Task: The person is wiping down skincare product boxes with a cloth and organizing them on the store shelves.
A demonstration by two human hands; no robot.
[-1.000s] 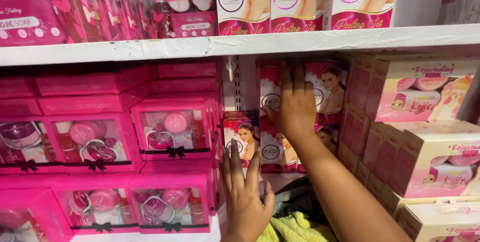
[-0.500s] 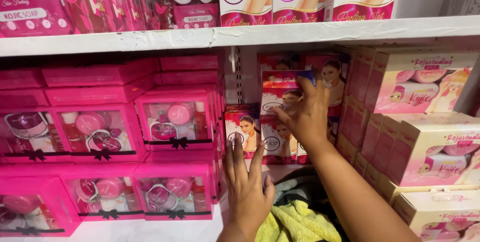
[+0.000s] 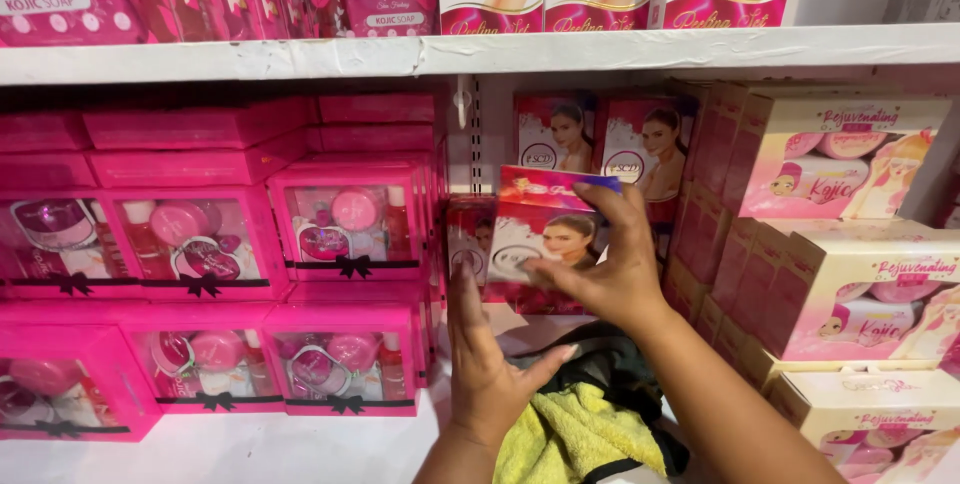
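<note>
One pink box (image 3: 545,234) held by right hand (image 3: 610,269), contents probably hidden.

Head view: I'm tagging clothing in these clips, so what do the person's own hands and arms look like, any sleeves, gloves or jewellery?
Both are bare. The left hand and right hand wear no gloves, and no rings or watch show. Both forearms are uncovered to the frame edge, with no sleeves in view. The fingernails look short and unpainted.

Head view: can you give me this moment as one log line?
right hand: holds pink box | left hand: open, under box | yellow cloth: on shelf
</note>
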